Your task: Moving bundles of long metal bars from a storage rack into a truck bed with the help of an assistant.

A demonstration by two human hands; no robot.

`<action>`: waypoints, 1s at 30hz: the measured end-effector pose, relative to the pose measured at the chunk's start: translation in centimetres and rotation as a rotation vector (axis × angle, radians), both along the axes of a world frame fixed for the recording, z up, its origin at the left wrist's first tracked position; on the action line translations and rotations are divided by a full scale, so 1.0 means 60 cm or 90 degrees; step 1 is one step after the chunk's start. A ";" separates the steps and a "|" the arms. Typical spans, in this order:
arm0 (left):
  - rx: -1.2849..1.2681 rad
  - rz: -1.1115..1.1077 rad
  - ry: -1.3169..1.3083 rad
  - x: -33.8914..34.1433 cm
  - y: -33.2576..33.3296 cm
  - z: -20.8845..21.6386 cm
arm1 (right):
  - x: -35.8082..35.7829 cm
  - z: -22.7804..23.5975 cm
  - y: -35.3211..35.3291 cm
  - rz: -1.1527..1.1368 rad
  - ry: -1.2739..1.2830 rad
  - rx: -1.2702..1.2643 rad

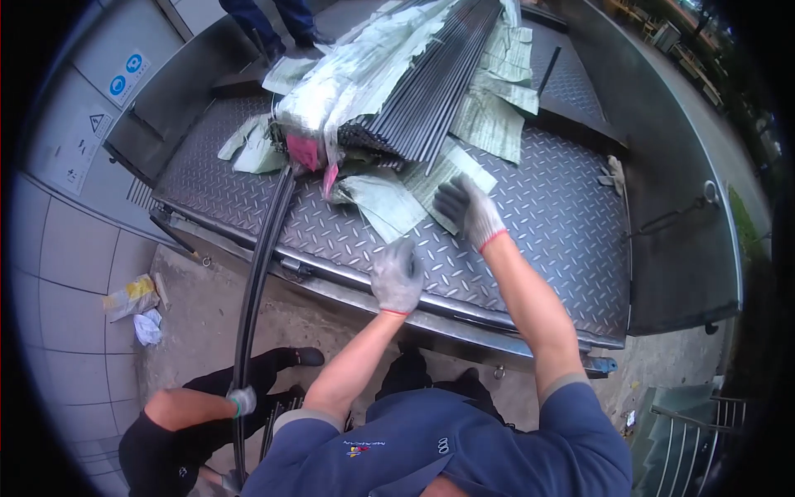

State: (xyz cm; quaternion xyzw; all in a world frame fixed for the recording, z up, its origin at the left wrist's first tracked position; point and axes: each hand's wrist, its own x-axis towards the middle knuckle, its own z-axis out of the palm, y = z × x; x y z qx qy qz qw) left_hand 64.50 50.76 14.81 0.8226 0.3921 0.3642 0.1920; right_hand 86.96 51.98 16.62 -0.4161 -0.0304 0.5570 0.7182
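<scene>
Both of my hands wear pale knit gloves with dark-coated palms and red cuffs. My left hand point(397, 277) hovers over the front edge of the truck bed point(555, 215), its fingers curled in, with nothing seen in them. Farther forward and to the right, my right hand point(469, 212) is open, fingers stretched, near the ends of a long bundle of dark metal rods point(435, 79). Torn whitish-green wrapping point(489, 124) lies around and under the bundle, and pink tape point(303, 152) marks its left end.
A co-worker point(190, 414) at lower left grips long dark bars point(263, 248) that slant up to the bed. Another person's legs point(269, 21) stand at the far left. Metal side panels point(675, 166) flank the bed; a glove point(613, 176) lies near the right one.
</scene>
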 end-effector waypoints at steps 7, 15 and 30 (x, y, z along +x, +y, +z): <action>0.001 -0.022 0.027 0.004 0.013 0.002 | 0.045 -0.033 0.251 0.035 0.030 0.042; 0.022 -0.050 0.037 0.019 0.009 0.007 | 0.052 -0.058 0.269 -0.051 0.016 0.083; 0.050 -0.037 0.051 0.027 0.008 0.000 | 0.171 -0.009 0.128 0.067 0.173 0.119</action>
